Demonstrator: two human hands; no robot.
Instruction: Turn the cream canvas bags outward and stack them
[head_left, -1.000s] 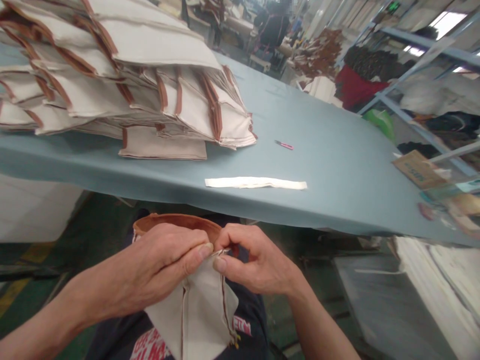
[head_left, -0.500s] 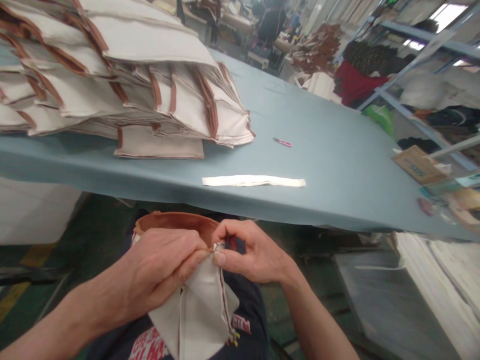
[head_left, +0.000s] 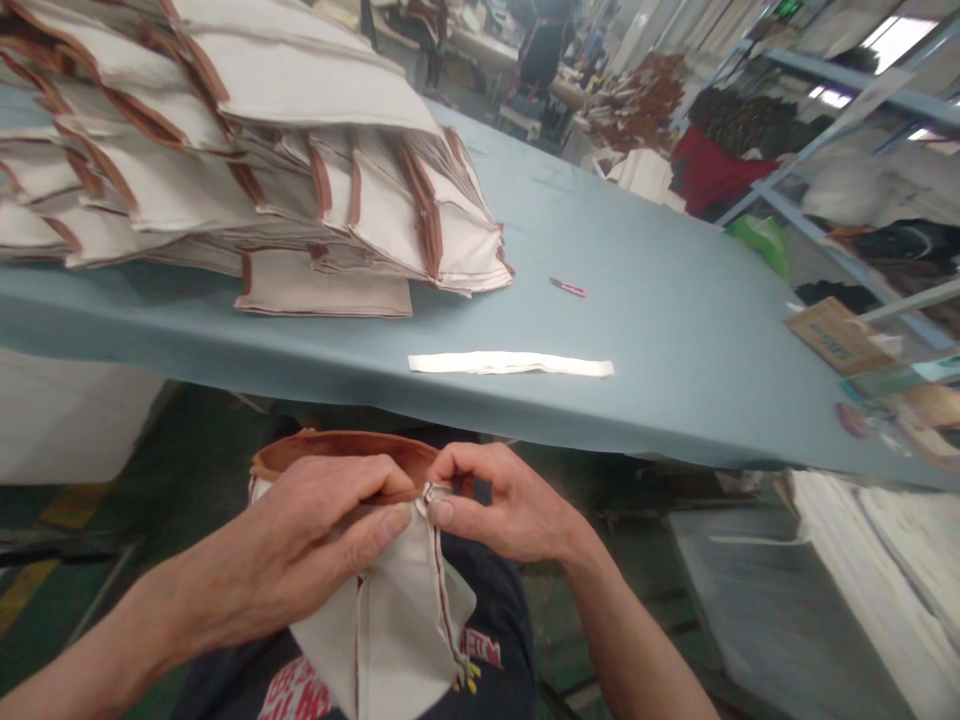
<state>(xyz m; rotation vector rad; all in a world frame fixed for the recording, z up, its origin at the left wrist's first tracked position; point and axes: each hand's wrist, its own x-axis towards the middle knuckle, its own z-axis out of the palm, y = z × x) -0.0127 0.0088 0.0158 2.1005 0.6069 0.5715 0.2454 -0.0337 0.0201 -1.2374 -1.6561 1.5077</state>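
A cream canvas bag (head_left: 394,615) with a brown rim (head_left: 341,447) hangs over my lap, below the table edge. My left hand (head_left: 315,540) is closed on the bag's top edge, thumb pressing the cloth. My right hand (head_left: 499,500) pinches the same edge right beside it, fingers curled. The two thumbs nearly touch at a seam with dark red stitching. Loose thread ends dangle at the bag's lower corner.
A grey-blue table (head_left: 675,330) stretches ahead. On it lie a tall stack of cream bags with brown trim (head_left: 247,150), a white cloth strip (head_left: 510,364) and a small pink tool (head_left: 568,288). Shelving (head_left: 840,180) and a cardboard box (head_left: 836,335) stand right. A person works far back.
Both hands stay pinched on the bag's top edge; my left thumb has slid slightly along the seam. The view shifted a little.
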